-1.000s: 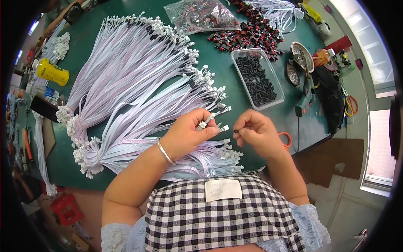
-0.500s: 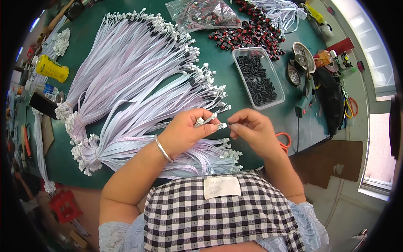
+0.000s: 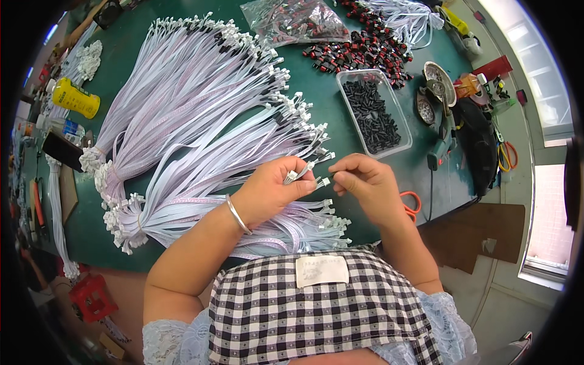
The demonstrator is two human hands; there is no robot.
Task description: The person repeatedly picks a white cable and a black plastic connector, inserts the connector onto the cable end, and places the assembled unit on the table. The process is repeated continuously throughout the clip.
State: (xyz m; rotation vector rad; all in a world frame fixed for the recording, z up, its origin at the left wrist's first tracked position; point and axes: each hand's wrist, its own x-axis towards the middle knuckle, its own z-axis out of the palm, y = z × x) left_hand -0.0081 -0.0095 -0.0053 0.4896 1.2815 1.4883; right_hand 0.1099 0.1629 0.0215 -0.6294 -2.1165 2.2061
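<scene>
My left hand [image 3: 281,185], closed, grips a few flat white ribbon cables by their ends, with small white connectors [image 3: 292,176] poking out above the thumb. One white connector [image 3: 323,182] sticks out toward the right hand. Just to its right, my right hand [image 3: 367,184] is closed in a pinch, thumb against index finger, slightly apart from that connector. Whatever those fingertips hold is too small to make out. Beneath and left of my left hand spread large bundles of white-and-pink ribbon cables [image 3: 201,115], their connector ends fanned to the right, some with black pieces.
Beyond my right hand stands a clear plastic tub [image 3: 398,149] of small black sleeves [image 3: 371,115]. Behind it lie a pile of red-and-black parts [image 3: 365,52] and a clear bag [image 3: 292,21]. Orange-handled scissors [image 3: 412,205], a green tool [image 3: 439,152] and a yellow bottle [image 3: 74,98] also lie around.
My right hand has drawn slightly away from the connector, widening the gap. The left hand keeps its grip, and its protruding connector has tilted a little upward.
</scene>
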